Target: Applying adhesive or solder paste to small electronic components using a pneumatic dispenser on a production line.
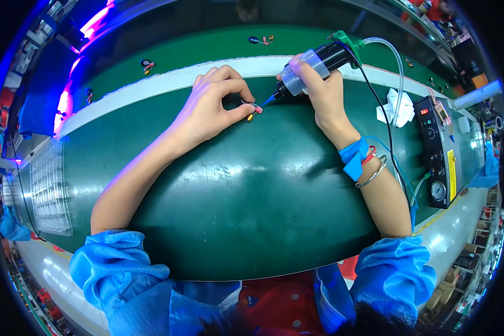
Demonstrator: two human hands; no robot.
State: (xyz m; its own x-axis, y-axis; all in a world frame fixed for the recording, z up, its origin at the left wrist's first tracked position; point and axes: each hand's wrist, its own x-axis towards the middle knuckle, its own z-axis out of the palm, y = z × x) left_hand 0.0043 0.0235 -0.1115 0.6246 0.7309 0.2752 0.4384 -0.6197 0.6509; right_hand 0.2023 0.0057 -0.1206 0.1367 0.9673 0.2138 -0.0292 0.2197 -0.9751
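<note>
Between the thumb and fingers of my left hand (pixel 213 103) is a small wired part (pixel 257 111) with red wire and a brass-coloured cylinder; the fingers hide some of it. My right hand (pixel 327 98) is wrapped round a glue dispensing syringe (pixel 305 71) with a dark barrel, a clear sleeve and a green cap. The syringe tilts down to the left, and its blue needle tip (pixel 267 102) points at the part, very close to it. Whether tip and part touch, I cannot tell. A clear air tube (pixel 400 61) runs from the green cap.
A black dispenser controller (pixel 439 151) with a round gauge stands at the right, beside crumpled white tissue (pixel 396 106). Clear plastic trays (pixel 49 187) lie at the left. Beyond the white rail (pixel 151 89), similar wired parts (pixel 261 40) lie on a green belt (pixel 207 47). A blue wrist strap (pixel 354 157) circles my right wrist.
</note>
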